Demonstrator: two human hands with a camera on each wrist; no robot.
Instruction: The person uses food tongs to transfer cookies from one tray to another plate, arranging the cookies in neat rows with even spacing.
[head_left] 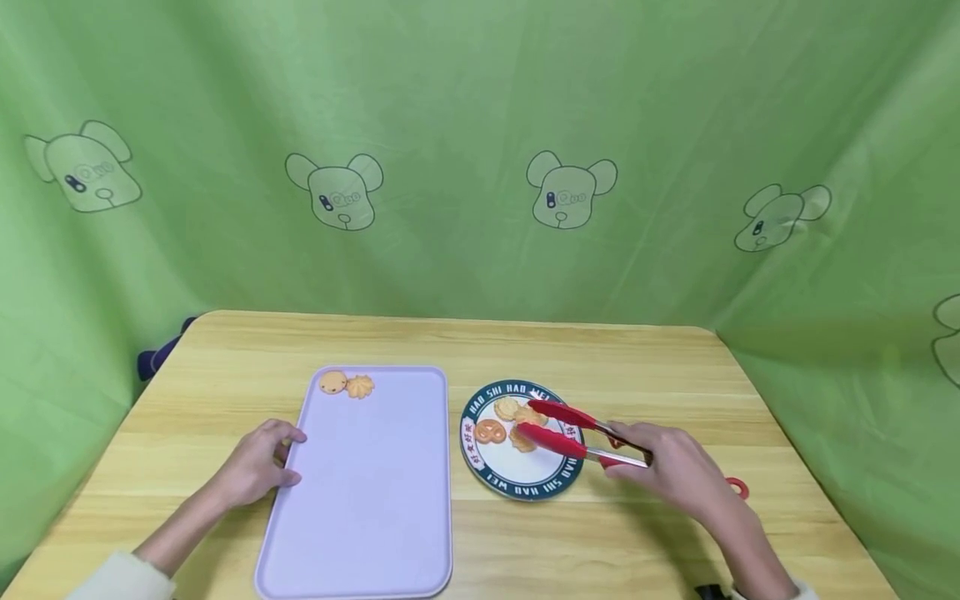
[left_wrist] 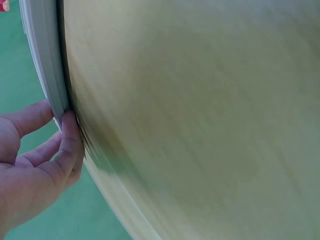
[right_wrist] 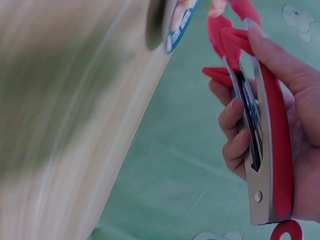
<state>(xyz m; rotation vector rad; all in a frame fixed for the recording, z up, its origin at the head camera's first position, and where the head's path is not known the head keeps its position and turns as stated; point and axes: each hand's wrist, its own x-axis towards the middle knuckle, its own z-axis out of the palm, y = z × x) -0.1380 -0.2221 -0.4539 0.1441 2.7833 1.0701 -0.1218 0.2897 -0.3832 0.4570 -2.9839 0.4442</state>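
My left hand (head_left: 258, 467) is at the left edge of a lavender tray (head_left: 367, 500). In the left wrist view the thumb and fingers pinch the tray's rim. A round cookie (head_left: 333, 382) and a fluted cookie (head_left: 361, 387) lie in the tray's far left corner. My right hand (head_left: 667, 467) grips red-tipped metal tongs (head_left: 558, 442) over a round plate (head_left: 525, 493) with a dark green lettered rim. A cookie (head_left: 530, 417) shows between the tong tips. Around it on the plate are a pretzel-shaped cookie (head_left: 491, 431), a pale cookie (head_left: 506, 407) and another fluted cookie (head_left: 522, 440).
The tray and plate stand side by side on a wooden table (head_left: 600, 550). Behind and beside it hangs a green curtain (head_left: 450, 267) printed with bear heads. A dark object (head_left: 157, 358) shows beyond the table's left edge.
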